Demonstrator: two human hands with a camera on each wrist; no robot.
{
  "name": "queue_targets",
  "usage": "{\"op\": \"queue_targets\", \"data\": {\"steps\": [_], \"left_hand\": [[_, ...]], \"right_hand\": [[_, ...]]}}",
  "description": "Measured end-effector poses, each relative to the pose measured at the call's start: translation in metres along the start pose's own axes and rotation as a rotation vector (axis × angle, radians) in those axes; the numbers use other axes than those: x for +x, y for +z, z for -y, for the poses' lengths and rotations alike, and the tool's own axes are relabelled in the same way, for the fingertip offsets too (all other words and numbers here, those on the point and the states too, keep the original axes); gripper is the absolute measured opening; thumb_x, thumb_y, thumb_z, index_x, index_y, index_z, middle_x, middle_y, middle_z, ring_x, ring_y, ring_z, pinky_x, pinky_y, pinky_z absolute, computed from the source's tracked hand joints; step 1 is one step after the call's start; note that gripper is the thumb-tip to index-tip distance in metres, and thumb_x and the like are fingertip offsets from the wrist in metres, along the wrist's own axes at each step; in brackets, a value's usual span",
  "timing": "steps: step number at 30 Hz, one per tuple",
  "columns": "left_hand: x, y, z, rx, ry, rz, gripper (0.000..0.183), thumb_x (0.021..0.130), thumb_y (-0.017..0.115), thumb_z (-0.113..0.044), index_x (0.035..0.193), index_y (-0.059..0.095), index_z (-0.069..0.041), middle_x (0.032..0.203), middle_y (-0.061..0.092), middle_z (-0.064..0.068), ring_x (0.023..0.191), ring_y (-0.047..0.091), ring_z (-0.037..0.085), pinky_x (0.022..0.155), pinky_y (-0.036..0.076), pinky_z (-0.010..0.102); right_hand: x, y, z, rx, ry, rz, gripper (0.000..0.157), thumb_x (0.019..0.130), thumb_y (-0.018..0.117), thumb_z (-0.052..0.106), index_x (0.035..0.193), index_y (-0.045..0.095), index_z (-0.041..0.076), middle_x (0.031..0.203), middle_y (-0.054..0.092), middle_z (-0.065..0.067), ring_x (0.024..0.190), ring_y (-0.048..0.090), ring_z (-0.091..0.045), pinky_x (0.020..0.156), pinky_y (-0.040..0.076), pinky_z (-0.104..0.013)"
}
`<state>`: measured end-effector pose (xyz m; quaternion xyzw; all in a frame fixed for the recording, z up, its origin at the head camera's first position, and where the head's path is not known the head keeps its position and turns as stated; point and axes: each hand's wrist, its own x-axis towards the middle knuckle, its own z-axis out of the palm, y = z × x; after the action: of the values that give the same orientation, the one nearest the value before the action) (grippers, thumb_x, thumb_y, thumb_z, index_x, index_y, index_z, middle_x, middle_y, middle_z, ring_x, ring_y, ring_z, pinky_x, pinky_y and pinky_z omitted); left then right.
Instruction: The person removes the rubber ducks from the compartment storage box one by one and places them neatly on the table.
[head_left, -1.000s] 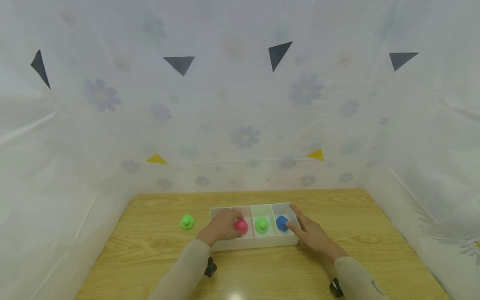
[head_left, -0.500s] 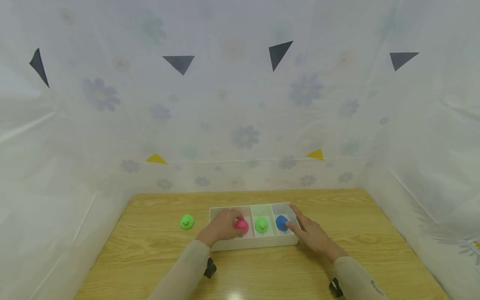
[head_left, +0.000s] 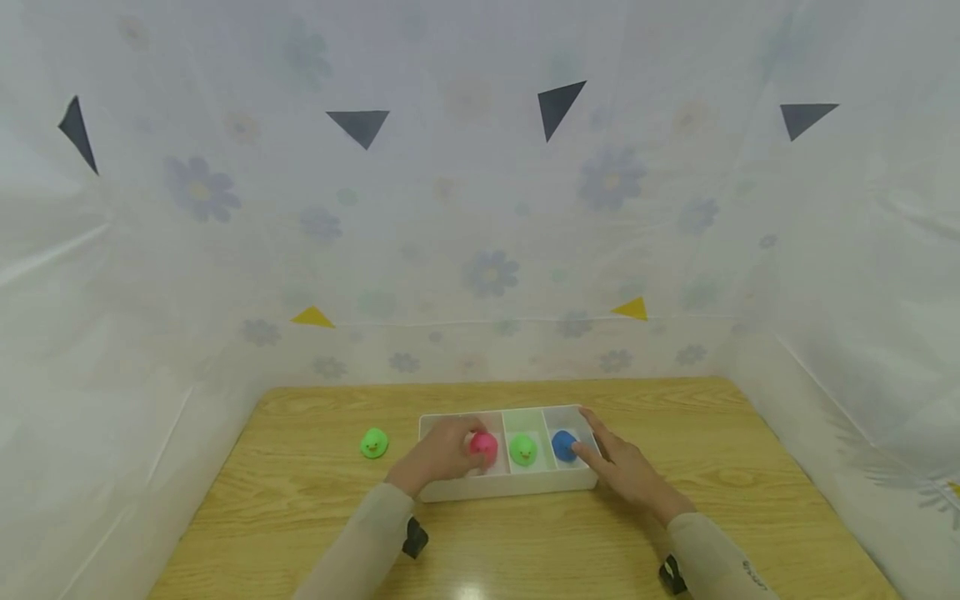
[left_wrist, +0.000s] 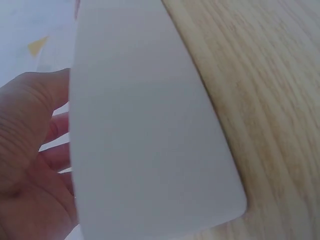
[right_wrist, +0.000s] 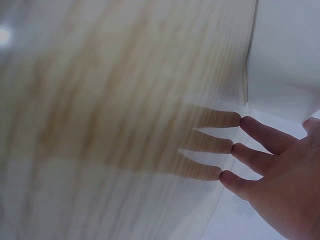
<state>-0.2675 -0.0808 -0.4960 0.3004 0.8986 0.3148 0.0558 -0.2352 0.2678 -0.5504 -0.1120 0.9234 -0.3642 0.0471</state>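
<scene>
A white box (head_left: 525, 482) with three compartments stands on the wooden table. My left hand (head_left: 439, 454) reaches into its left compartment and grips a pink toy duck (head_left: 483, 447) between thumb and fingers. In the left wrist view the box's front wall (left_wrist: 145, 125) hides the left fingertips and the duck. A green toy duck (head_left: 522, 451) sits in the middle compartment, and a rounded blue toy (head_left: 562, 447) in the right one. My right hand (head_left: 626, 471) lies along the box's right end, thumb over the rim. Its other fingers are straight, with fingertips (right_wrist: 227, 175) at the tabletop.
Another green toy duck (head_left: 373, 443) sits on the table (head_left: 307, 500), left of the box. White flowered sheeting (head_left: 480, 208) surrounds the table at the back and both sides, with dark and yellow triangles on it.
The pink duck has tipped back and risen slightly in my left hand, and the left wrist has shifted a little left. My right hand and the other toys have stayed put.
</scene>
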Motion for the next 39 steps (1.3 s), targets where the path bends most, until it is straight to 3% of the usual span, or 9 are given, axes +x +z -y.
{"op": "queue_targets", "data": {"steps": [6, 11, 16, 25, 33, 39], "left_hand": [[-0.004, -0.012, -0.004, -0.049, -0.051, 0.011, 0.028, 0.094, 0.075, -0.016, 0.121, 0.069, -0.007, 0.109, 0.072, 0.005, 0.083, 0.057, 0.011, 0.073, 0.050, 0.027], [-0.005, -0.017, 0.000, -0.050, -0.045, -0.026, 0.029, 0.095, 0.076, -0.020, 0.121, 0.070, -0.010, 0.112, 0.072, 0.003, 0.096, 0.063, 0.019, 0.085, 0.055, 0.038], [-0.007, -0.021, 0.005, -0.113, -0.019, -0.073, 0.030, 0.097, 0.077, -0.023, 0.123, 0.071, -0.010, 0.119, 0.073, 0.005, 0.115, 0.068, 0.030, 0.100, 0.058, 0.050], [-0.018, -0.030, 0.012, -0.309, -0.079, -0.162, 0.032, 0.095, 0.080, -0.023, 0.125, 0.074, -0.013, 0.126, 0.074, 0.010, 0.104, 0.075, 0.027, 0.084, 0.062, 0.034], [-0.030, -0.038, 0.025, -0.422, -0.092, -0.201, 0.038, 0.093, 0.082, -0.020, 0.128, 0.073, -0.008, 0.128, 0.072, 0.017, 0.107, 0.073, 0.030, 0.084, 0.061, 0.032], [-0.038, -0.043, 0.035, -0.477, -0.110, -0.244, 0.039, 0.093, 0.083, -0.019, 0.130, 0.072, -0.010, 0.129, 0.071, 0.016, 0.110, 0.072, 0.032, 0.086, 0.061, 0.029]], "right_hand": [[0.001, 0.001, -0.001, -0.006, -0.010, -0.005, 0.076, 0.110, 0.044, 0.057, 0.171, 0.010, 0.030, 0.171, 0.030, -0.021, 0.147, 0.046, -0.050, 0.116, 0.039, -0.070], [0.002, 0.002, -0.003, -0.029, -0.011, -0.008, 0.074, 0.110, 0.043, 0.057, 0.171, 0.009, 0.032, 0.169, 0.033, -0.023, 0.145, 0.047, -0.051, 0.115, 0.039, -0.071], [0.001, 0.001, -0.002, -0.026, -0.007, -0.005, 0.073, 0.110, 0.043, 0.057, 0.170, 0.007, 0.038, 0.171, 0.030, -0.020, 0.148, 0.043, -0.052, 0.116, 0.037, -0.072], [0.000, 0.000, 0.000, -0.029, -0.009, -0.007, 0.073, 0.111, 0.043, 0.056, 0.170, 0.006, 0.038, 0.169, 0.032, -0.025, 0.146, 0.045, -0.052, 0.115, 0.038, -0.071], [0.000, 0.000, 0.000, -0.028, -0.006, -0.008, 0.072, 0.110, 0.044, 0.056, 0.170, 0.006, 0.039, 0.171, 0.029, -0.021, 0.146, 0.047, -0.051, 0.115, 0.039, -0.070], [0.000, 0.000, 0.000, -0.034, -0.019, -0.015, 0.073, 0.111, 0.043, 0.055, 0.171, 0.007, 0.035, 0.169, 0.032, -0.025, 0.144, 0.048, -0.053, 0.113, 0.040, -0.072]]}}
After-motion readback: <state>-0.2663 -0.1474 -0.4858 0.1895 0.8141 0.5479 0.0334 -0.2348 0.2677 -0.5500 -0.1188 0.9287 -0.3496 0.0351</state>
